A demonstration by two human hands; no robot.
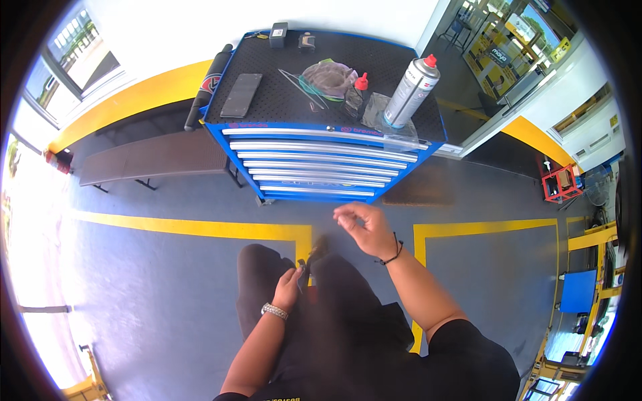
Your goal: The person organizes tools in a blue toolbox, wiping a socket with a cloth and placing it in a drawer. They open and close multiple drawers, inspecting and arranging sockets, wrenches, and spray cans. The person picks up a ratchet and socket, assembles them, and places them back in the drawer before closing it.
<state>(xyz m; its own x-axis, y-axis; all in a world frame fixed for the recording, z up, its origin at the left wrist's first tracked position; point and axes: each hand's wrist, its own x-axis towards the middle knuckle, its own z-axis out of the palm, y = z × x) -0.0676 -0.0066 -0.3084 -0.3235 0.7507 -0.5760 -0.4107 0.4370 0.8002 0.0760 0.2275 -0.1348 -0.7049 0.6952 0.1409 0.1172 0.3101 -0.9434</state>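
Low in front of me, between my legs, my left hand [286, 291] is closed on a small dark-grey piece [301, 264]. A thin, pale strand seems to hang from it; its kind is too small to make out. My right hand [364, 228] is raised in front of the blue tool cabinet [227, 144], not touching it. Its fingers are loosely bent, the thumb stands apart, and nothing shows in them. On the cabinet's black top lie a spray can [411, 93] with a red cap, a small red-capped bottle [354, 97], a grey-purple cloth [328, 79] and a phone [242, 95].
Toward the back of the cabinet top sit a small dark box [278, 35] and a little metal part [306, 41]. A brown bench [157, 157] stands at left. Yellow lines [194, 227] mark the grey floor. Far right is a red cart [562, 184], near a glass doorway.
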